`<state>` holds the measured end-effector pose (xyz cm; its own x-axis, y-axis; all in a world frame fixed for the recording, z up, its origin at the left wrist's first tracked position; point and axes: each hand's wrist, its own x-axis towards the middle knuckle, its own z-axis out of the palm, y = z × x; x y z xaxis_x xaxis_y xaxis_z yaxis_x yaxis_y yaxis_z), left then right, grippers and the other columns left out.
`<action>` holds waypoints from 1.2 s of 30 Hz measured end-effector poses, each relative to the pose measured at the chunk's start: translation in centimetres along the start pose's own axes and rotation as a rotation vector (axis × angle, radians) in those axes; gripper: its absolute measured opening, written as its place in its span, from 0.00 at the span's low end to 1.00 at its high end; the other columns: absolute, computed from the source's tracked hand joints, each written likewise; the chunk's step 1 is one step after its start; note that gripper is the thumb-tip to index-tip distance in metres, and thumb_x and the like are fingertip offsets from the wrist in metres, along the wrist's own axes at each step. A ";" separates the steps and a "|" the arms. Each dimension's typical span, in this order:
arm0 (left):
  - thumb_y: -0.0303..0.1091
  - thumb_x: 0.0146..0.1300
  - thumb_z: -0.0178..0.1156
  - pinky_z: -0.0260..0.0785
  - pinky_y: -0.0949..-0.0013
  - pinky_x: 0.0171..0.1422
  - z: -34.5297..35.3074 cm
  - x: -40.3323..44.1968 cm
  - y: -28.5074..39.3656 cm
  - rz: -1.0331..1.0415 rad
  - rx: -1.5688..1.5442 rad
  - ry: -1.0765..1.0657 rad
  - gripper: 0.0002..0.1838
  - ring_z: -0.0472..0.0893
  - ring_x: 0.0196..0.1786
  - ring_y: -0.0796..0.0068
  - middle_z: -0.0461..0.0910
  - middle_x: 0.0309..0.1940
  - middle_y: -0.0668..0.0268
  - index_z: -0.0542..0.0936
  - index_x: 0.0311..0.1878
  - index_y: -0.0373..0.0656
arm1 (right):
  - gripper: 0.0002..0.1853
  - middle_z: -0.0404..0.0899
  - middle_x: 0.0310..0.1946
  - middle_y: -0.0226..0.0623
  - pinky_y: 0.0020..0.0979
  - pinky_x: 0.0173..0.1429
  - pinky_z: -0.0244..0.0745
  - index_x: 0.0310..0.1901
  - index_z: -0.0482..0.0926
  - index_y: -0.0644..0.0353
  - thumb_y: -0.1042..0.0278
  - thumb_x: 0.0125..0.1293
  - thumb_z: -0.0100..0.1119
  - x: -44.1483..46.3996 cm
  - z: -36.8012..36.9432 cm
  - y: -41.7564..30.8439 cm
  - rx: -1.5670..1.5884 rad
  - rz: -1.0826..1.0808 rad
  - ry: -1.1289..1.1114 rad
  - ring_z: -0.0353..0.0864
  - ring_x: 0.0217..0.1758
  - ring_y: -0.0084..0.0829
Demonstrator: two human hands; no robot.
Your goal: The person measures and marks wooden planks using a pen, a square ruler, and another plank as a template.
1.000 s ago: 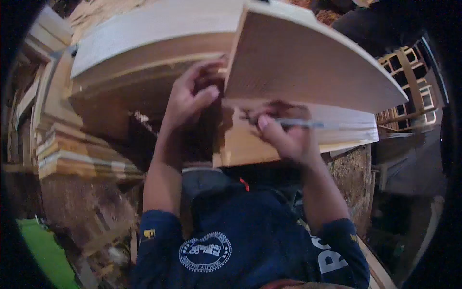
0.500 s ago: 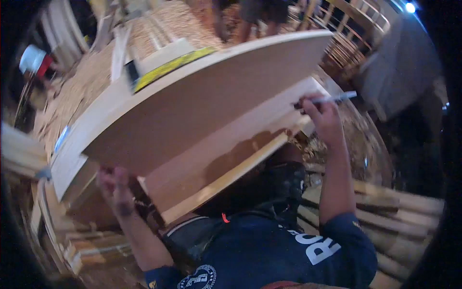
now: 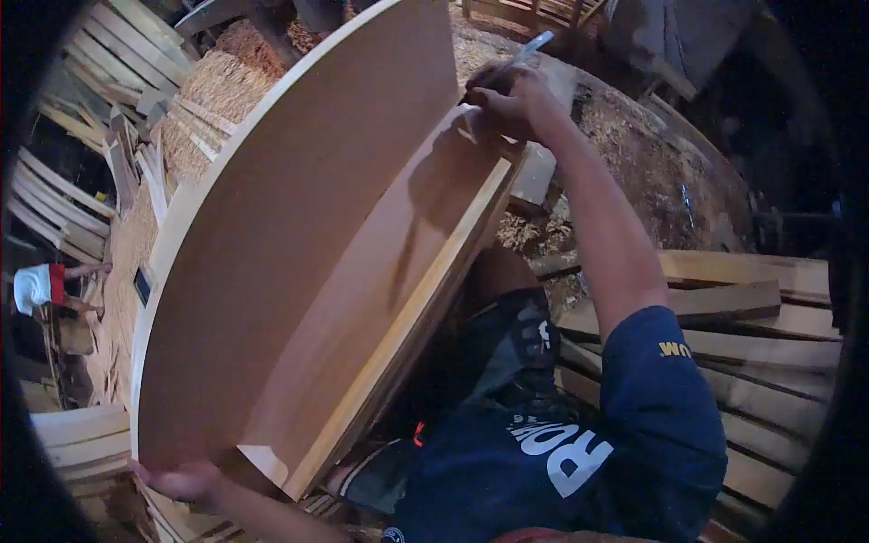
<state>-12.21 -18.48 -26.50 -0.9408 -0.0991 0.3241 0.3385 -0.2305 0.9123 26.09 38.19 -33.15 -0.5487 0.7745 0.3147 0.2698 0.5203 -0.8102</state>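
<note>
A large curved wooden panel [image 3: 299, 208] stands tilted in front of me, joined along its lower side to a ledge with a pale wooden strip [image 3: 407, 317]. My left hand [image 3: 186, 481] is at the panel's near lower corner and grips its edge, with the fingers partly hidden. My right hand [image 3: 511, 100] is closed around a slim pen [image 3: 532, 48], held at the far end of the panel where it meets the ledge. The pen's lower tip is close to the wood; whether it touches is unclear.
Long wooden boards [image 3: 751, 362] lie side by side at the right. Wood shavings [image 3: 226, 95] cover the ground beyond the panel. Curved wooden pieces [image 3: 63, 204] are stacked at the left, near another person in a white head covering [image 3: 32, 288]. My legs [image 3: 489, 335] are beneath the ledge.
The panel now stands more steeply across the view. My left hand has come to its near corner, and my right hand with the pen has moved to its far end. The yellow strip behind is out of sight.
</note>
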 end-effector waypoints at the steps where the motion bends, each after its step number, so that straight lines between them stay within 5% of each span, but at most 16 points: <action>1: 0.60 0.71 0.54 0.61 0.47 0.78 1.6 -1.0 0.8 0.024 0.035 0.002 0.38 0.71 0.72 0.52 0.71 0.72 0.54 0.69 0.74 0.39 | 0.18 0.89 0.41 0.41 0.34 0.52 0.80 0.52 0.85 0.58 0.55 0.67 0.66 0.1 0.5 -0.2 -0.020 0.080 -0.006 0.87 0.44 0.28; 3: 0.61 0.70 0.54 0.61 0.47 0.78 5.2 -3.7 2.9 -0.137 -0.210 0.136 0.39 0.71 0.72 0.52 0.71 0.72 0.54 0.70 0.73 0.39 | 0.18 0.90 0.40 0.39 0.34 0.51 0.81 0.52 0.86 0.57 0.56 0.66 0.66 0.4 0.8 0.2 -0.076 0.105 0.017 0.87 0.42 0.26; 8: 0.63 0.67 0.56 0.56 0.44 0.81 6.4 -4.6 3.1 -0.095 -0.103 0.167 0.44 0.66 0.76 0.48 0.64 0.76 0.51 0.65 0.76 0.39 | 0.16 0.90 0.37 0.36 0.33 0.48 0.82 0.50 0.86 0.56 0.57 0.66 0.66 0.0 1.1 0.6 0.061 0.020 0.010 0.87 0.39 0.25; 14: 0.61 0.67 0.56 0.52 0.44 0.83 6.5 -4.7 3.2 -0.047 -0.035 0.205 0.45 0.62 0.78 0.47 0.61 0.78 0.52 0.62 0.78 0.38 | 0.26 0.88 0.40 0.33 0.29 0.53 0.81 0.51 0.85 0.61 0.43 0.67 0.69 0.1 1.3 0.4 0.090 0.036 -0.004 0.85 0.44 0.21; 26: 0.60 0.71 0.52 0.51 0.43 0.83 6.9 -5.0 3.5 -0.076 -0.076 0.182 0.42 0.63 0.77 0.47 0.62 0.78 0.50 0.64 0.77 0.38 | 0.27 0.88 0.42 0.34 0.29 0.56 0.81 0.51 0.85 0.61 0.42 0.66 0.71 0.3 1.7 1.5 0.058 -0.031 0.012 0.85 0.46 0.23; 29: 0.60 0.71 0.52 0.51 0.43 0.84 6.6 -4.8 3.4 -0.061 -0.073 0.171 0.41 0.64 0.77 0.46 0.62 0.78 0.50 0.64 0.77 0.38 | 0.10 0.88 0.31 0.37 0.33 0.41 0.82 0.45 0.86 0.58 0.65 0.68 0.60 -0.2 2.0 0.4 0.022 -0.095 0.082 0.86 0.33 0.25; 32: 0.60 0.71 0.52 0.49 0.43 0.84 6.9 -4.9 3.3 -0.015 -0.035 0.185 0.42 0.63 0.78 0.46 0.62 0.78 0.50 0.63 0.77 0.38 | 0.29 0.87 0.40 0.34 0.30 0.54 0.81 0.51 0.84 0.61 0.40 0.65 0.70 0.9 1.9 2.1 -0.139 -0.050 0.056 0.84 0.45 0.22; 36: 0.59 0.71 0.53 0.48 0.45 0.85 7.5 -5.2 3.6 -0.024 -0.045 0.196 0.42 0.62 0.78 0.47 0.61 0.78 0.50 0.63 0.78 0.38 | 0.30 0.87 0.39 0.34 0.30 0.52 0.82 0.51 0.84 0.62 0.39 0.65 0.70 0.8 1.5 1.5 -0.036 -0.012 -0.014 0.84 0.44 0.21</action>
<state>-6.20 -11.57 -23.01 -0.9290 -0.2786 0.2438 0.3209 -0.2775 0.9056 24.82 39.07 -34.84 -0.5632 0.7631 0.3170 0.2910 0.5422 -0.7882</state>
